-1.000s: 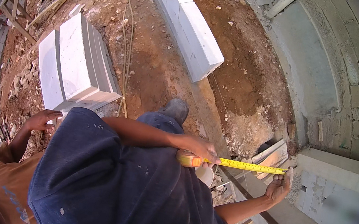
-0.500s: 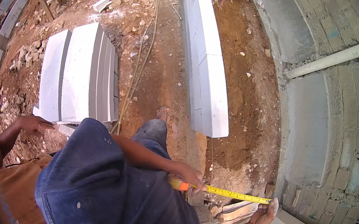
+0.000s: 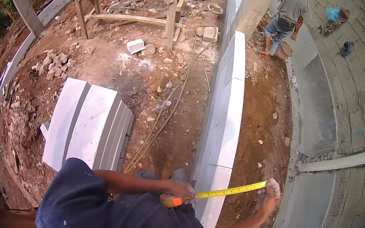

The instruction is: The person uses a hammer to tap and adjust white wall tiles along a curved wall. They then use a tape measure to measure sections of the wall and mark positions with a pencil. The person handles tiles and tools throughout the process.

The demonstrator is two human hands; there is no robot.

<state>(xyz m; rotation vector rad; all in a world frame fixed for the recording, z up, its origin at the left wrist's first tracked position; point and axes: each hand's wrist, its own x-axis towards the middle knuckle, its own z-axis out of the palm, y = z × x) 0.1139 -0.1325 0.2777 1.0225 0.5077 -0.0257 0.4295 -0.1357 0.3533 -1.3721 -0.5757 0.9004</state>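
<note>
My left hand (image 3: 183, 190) is closed round the case of a yellow and orange tape measure (image 3: 172, 200), low in the middle of the head view. The yellow blade (image 3: 232, 191) is drawn out to the right, slanting up. My right hand (image 3: 270, 195) has its fingers closed at the blade's free end. Between my hands the blade passes above the near part of a low white block wall (image 3: 224, 141); whether it touches the blocks I cannot tell.
Stacked white blocks (image 3: 92, 124) stand left of me. Behind them are a wooden trestle (image 3: 173, 12) and a hose (image 3: 162, 125). A plastered block wall (image 3: 306, 196) with a pale pipe (image 3: 344, 158) rises at right. Another person (image 3: 290, 12) stands far ahead beside a bucket (image 3: 284, 50).
My view has tilted up and shows more ground ahead. The tape measure, still in both hands, now lies across the white wall; its blade slants more. The brown-clothed person at left shows less.
</note>
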